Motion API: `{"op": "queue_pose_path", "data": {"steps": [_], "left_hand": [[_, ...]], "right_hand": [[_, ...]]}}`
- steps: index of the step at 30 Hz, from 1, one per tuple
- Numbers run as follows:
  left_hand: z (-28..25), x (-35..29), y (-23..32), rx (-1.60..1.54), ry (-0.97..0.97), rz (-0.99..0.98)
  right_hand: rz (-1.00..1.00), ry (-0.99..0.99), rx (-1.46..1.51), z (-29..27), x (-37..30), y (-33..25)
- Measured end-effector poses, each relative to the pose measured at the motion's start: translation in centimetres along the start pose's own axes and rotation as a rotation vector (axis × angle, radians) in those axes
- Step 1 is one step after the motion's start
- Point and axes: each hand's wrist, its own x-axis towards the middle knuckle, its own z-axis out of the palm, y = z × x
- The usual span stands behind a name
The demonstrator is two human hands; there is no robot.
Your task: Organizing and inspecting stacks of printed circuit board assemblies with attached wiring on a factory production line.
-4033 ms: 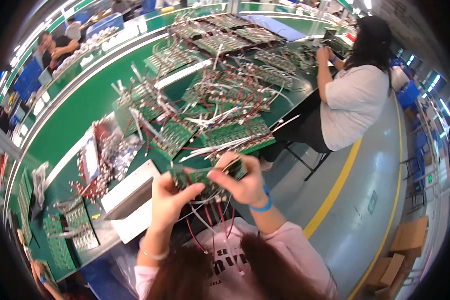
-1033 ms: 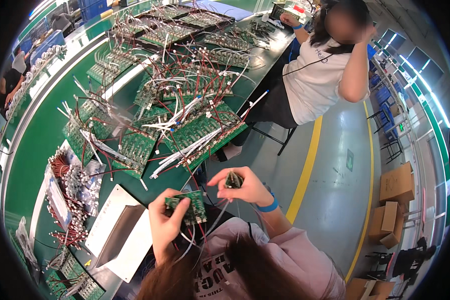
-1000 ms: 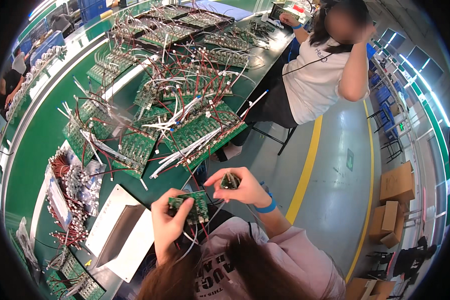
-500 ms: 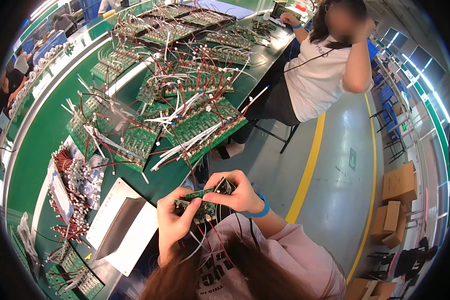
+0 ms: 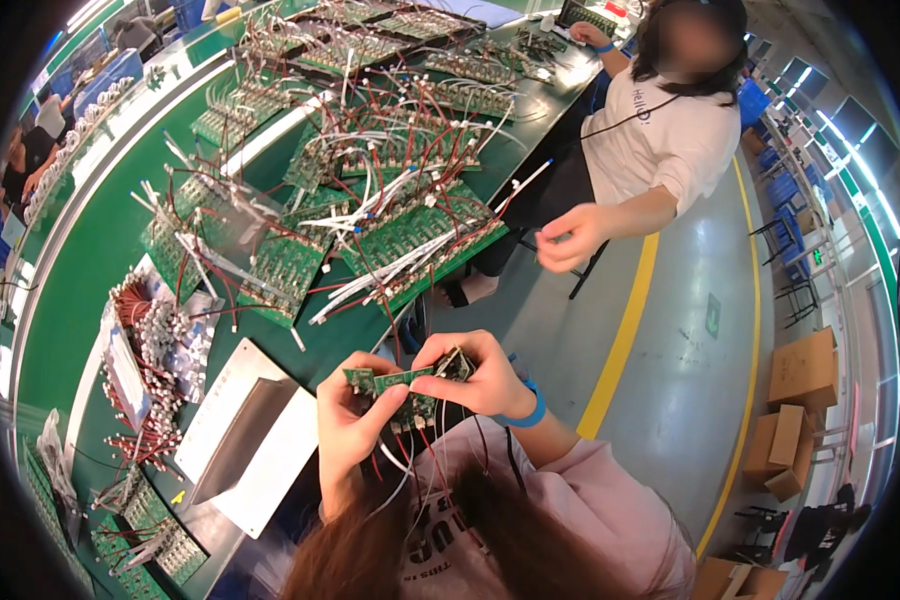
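Lowered since the earlier frame, a co-worker's hand (image 5: pixel 573 240) is beyond the right hand (image 5: pixel 482 382). Left hand (image 5: pixel 348 412) and right hand, fingers closed, pinch the green circuit board (image 5: pixel 398 380) between them; gripping edges evenly should spare the wires (image 5: pixel 394 463) below.

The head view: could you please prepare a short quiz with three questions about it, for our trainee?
1. True or false: the person's right hand has a blue band at its wrist.
2. What does the left hand hold together with the right?
A) a cardboard box
B) green circuit boards with wires
C) a pair of scissors
3. Fill in: the bent white plate lies to the ___ of both hands.

Key: 1 true; 2 B; 3 left.
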Motion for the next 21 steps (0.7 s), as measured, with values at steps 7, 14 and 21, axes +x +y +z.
{"op": "queue_pose_path", "data": {"steps": [7, 14, 21], "left_hand": [[-0.19, 0.02, -0.59, -0.007, -0.012, 0.027], [-0.65, -0.19, -0.38, 0.018, -0.046, 0.037], [-0.38, -0.05, -0.59, -0.029, -0.029, 0.003]], "right_hand": [[-0.021, 0.029, -0.010, 0.19, -0.02, 0.14], [-0.012, -0.001, 0.032, 0.40, 0.00, 0.39], [0.059, 0.024, 0.063, 0.36, -0.08, 0.18]]}}
